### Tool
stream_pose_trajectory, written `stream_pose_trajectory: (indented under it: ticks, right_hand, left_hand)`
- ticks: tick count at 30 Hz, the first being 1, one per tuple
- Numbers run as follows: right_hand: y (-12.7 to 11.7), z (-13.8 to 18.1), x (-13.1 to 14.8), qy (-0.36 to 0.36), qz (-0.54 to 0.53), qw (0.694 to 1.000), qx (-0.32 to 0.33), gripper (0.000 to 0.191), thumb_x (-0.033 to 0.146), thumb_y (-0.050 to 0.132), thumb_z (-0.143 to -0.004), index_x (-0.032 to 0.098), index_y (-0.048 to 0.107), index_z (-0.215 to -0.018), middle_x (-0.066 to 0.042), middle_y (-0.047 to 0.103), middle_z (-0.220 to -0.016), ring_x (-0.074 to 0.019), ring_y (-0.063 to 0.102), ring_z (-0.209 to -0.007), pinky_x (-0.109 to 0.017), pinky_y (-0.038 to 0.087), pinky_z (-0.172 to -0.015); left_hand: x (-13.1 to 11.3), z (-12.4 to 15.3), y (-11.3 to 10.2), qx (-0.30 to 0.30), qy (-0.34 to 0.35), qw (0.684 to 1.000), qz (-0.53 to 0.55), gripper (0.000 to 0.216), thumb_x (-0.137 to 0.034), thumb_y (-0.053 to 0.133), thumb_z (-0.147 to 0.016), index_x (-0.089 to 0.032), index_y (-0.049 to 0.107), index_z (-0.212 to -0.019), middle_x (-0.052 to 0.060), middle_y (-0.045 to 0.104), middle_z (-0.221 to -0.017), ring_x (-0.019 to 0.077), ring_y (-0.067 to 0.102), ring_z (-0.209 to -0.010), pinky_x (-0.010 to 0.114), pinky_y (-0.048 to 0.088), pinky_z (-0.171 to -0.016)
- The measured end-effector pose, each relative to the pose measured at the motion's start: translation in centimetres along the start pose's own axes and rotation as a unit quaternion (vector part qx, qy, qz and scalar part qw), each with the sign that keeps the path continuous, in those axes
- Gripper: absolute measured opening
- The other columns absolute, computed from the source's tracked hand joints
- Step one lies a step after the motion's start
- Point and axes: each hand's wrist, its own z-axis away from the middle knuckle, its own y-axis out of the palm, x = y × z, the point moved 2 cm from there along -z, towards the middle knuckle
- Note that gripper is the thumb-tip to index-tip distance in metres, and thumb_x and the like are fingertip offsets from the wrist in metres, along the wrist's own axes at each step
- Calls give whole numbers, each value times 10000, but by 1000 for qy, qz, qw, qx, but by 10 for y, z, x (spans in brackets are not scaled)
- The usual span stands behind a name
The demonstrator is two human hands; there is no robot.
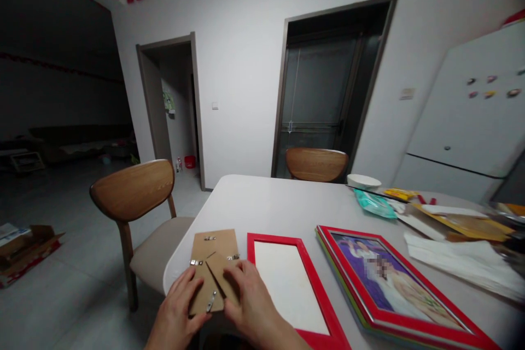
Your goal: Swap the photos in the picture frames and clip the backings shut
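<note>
A brown picture-frame backing board [215,235] with small metal clips lies at the near left corner of the white table. My left hand [178,301] grips its left side, fingers along the edge and thumb near the bottom clip. My right hand [250,295] is closed on the board's stand flap [223,270], which sits at a slant across the board. Just right of the hands is a red picture frame [303,254] around a white panel. Farther right, a red-framed photo [381,279] rests on top of a stack of frames.
The white table [254,197] has a rounded left corner. A bowl [363,181], a teal packet [375,203], white tissue [463,260] and a yellow envelope [463,221] crowd its right side. Wooden chairs stand at the left [135,191] and the far side [315,164].
</note>
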Motion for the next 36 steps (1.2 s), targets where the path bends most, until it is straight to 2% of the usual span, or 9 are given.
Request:
stream_pose_trajectory:
  ticks: [2, 6, 11, 15, 21, 26, 28, 32, 36]
  right_hand:
    - [-26, 10, -4, 2, -3, 1000, -6, 383, 134, 496, -587, 202, 551, -960, -66, 481, -997, -183, 454, -943, -302, 353, -849]
    - [-73, 35, -34, 54, 31, 998, 22, 296, 183, 454, -637, 211, 590, -899, -67, 507, -981, -181, 482, -939, -297, 372, -838]
    - [-101, 61, -80, 113, 118, 986, 9, 319, 272, 463, -651, 209, 607, -928, -85, 514, -1047, -203, 464, -1012, -311, 341, -889]
    - [-97, 67, -95, 110, 155, 982, 1, 335, 282, 475, -645, 207, 612, -941, -91, 516, -1077, -214, 446, -1038, -331, 322, -908]
    - [-80, 64, -93, 58, 188, 980, -13, 309, 283, 464, -681, 221, 607, -947, -85, 533, -1062, -214, 455, -1003, -343, 340, -867]
    - [-73, 63, -86, 60, 209, 976, -13, 276, 281, 471, -690, 236, 613, -923, -75, 563, -998, -223, 463, -956, -347, 360, -811]
    - [-72, 64, -85, 66, 214, 974, -25, 268, 262, 474, -683, 231, 615, -909, -76, 561, -992, -224, 462, -943, -343, 362, -806]
    - [-74, 62, -88, 61, 200, 978, -22, 265, 277, 464, -702, 207, 616, -908, -85, 544, -999, -216, 450, -956, -324, 351, -834]
    - [-84, 49, -94, 74, 192, 978, -13, 327, 314, 393, -762, 178, 582, -991, -96, 524, -1008, -198, 456, -952, -308, 339, -851]
  left_hand:
    - [-23, -5, -2, 0, 23, 999, 30, 434, -190, 625, -600, -189, 544, -1027, 113, 501, -1179, 256, 453, -1085, 385, 392, -904]
    - [-77, -17, 13, 90, 52, 991, 85, 425, -239, 655, -620, -169, 540, -1023, 128, 477, -1200, 252, 420, -1113, 388, 365, -927]
    - [-118, -27, 43, 145, 65, 978, 132, 395, -251, 690, -596, -166, 562, -960, 104, 490, -1181, 231, 435, -1086, 329, 359, -925]
    - [-121, -26, 53, 155, 54, 979, 124, 326, -245, 652, -631, -181, 567, -939, 87, 511, -1155, 233, 461, -1050, 350, 353, -917]
    - [-117, -22, 49, 169, 56, 979, 97, 226, -198, 572, -691, -171, 583, -916, 91, 530, -1138, 234, 437, -1083, 377, 295, -959]
    - [-116, -18, 49, 184, 50, 975, 117, 480, -310, 662, -608, -147, 523, -1037, 138, 452, -1219, 271, 378, -1137, 452, 216, -987]
    - [-115, -16, 50, 180, 58, 973, 133, 475, -337, 694, -568, -155, 544, -981, 131, 460, -1210, 268, 388, -1128, 456, 205, -988]
    - [-112, -14, 53, 161, 65, 972, 157, 284, -301, 710, -572, -179, 563, -782, 92, 511, -1154, 225, 431, -1088, 416, 206, -990]
    - [-109, -13, 53, 159, 72, 972, 159, 253, -278, 703, -585, -184, 549, -762, 99, 522, -1142, 227, 440, -1077, 438, 215, -973]
